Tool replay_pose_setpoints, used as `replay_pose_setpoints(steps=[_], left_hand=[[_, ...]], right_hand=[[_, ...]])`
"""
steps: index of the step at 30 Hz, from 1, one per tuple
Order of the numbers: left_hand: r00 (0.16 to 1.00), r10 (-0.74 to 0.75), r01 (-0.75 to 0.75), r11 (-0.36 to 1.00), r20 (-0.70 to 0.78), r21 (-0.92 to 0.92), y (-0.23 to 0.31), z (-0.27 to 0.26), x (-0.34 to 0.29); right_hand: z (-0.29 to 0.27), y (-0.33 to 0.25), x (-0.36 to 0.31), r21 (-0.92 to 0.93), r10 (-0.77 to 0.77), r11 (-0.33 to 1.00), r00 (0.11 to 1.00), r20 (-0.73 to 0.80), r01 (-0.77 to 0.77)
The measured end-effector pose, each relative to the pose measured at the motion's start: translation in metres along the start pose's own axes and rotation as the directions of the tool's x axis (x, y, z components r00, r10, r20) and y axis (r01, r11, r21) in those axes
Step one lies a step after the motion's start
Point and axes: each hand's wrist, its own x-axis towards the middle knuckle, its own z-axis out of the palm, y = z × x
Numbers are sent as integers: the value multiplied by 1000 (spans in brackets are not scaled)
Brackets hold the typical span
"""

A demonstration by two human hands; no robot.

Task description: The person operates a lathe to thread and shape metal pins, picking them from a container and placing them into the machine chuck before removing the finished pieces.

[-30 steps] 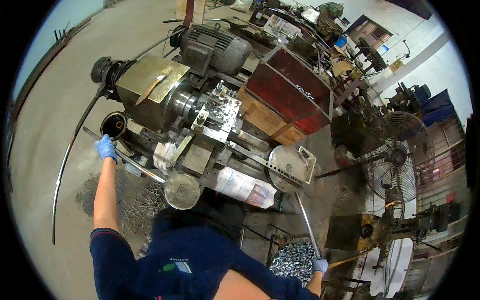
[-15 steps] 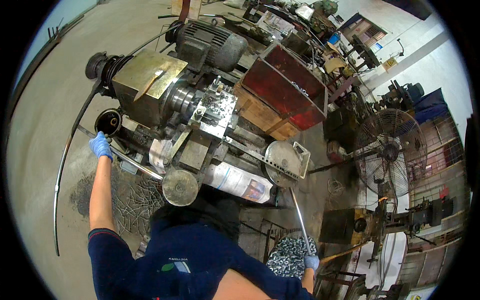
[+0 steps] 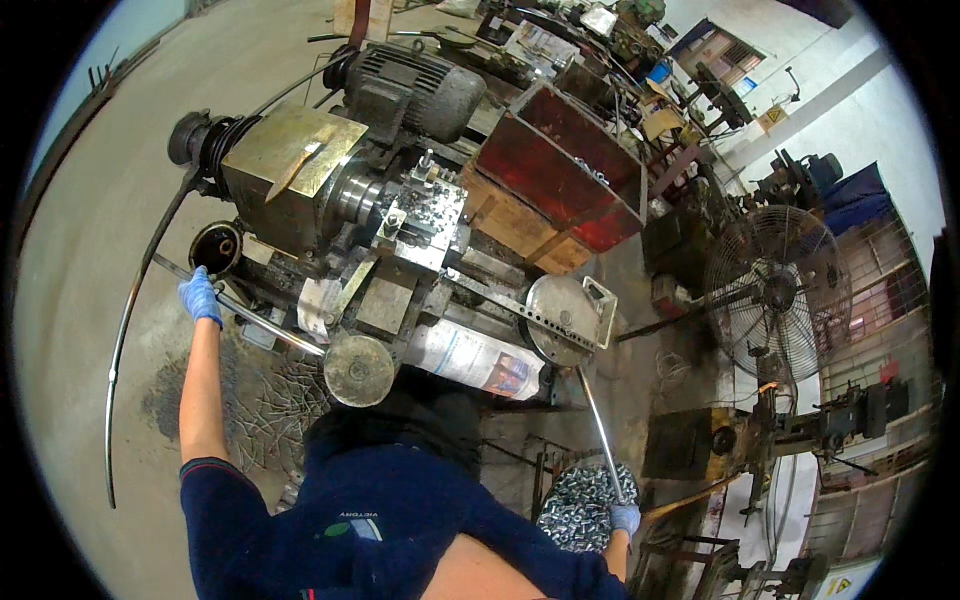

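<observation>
My left hand [image 3: 201,298], in a blue glove, is closed around a long metal lever bar [image 3: 265,327] on the left of a greasy lathe-like machine [image 3: 290,185]. Low on the right, my gloved right hand [image 3: 625,518] grips the lower end of another slim metal bar [image 3: 599,425]. That bar runs down from beside a round metal disc [image 3: 562,315]. Close to the right hand is a container full of small shiny metal parts [image 3: 575,515]. Chips cover the tool block [image 3: 428,215], next to the round chuck [image 3: 358,197]. The fingers of the right hand are partly hidden.
A red metal box [image 3: 560,160] sits on a wooden crate behind the machine, near a motor [image 3: 415,90]. A large fan [image 3: 778,290] stands on the right. Metal shavings [image 3: 270,410] lie on the floor at left. A brush [image 3: 292,172] rests on the machine top.
The view has shifted a little, and the machine sits slightly higher in it. Both hands keep their hold on the bars; the right one shows only a slight shift.
</observation>
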Motion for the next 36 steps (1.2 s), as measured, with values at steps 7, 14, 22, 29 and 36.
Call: replay_pose_setpoints(steps=[7,14,22,29,36], left_hand=[[997,-43,53,983,56,-177,16,2,-19],[998,-56,64,966,42,-249,10,8,-18],[1000,-17,21,975,20,-221,11,5,-16],[997,-74,79,956,28,-281,13,6,-15],[997,-73,75,954,17,-291,17,14,-24]], right_hand=[[-18,-15,-24,40,19,999,1000,-15,-19],[-8,-9,-21,-21,31,999,996,-88,-33],[-37,-30,-45,-50,26,998,997,69,-22],[-14,-22,-41,7,22,1000,997,-69,-21],[12,-2,-25,-11,56,998,998,-26,-56]])
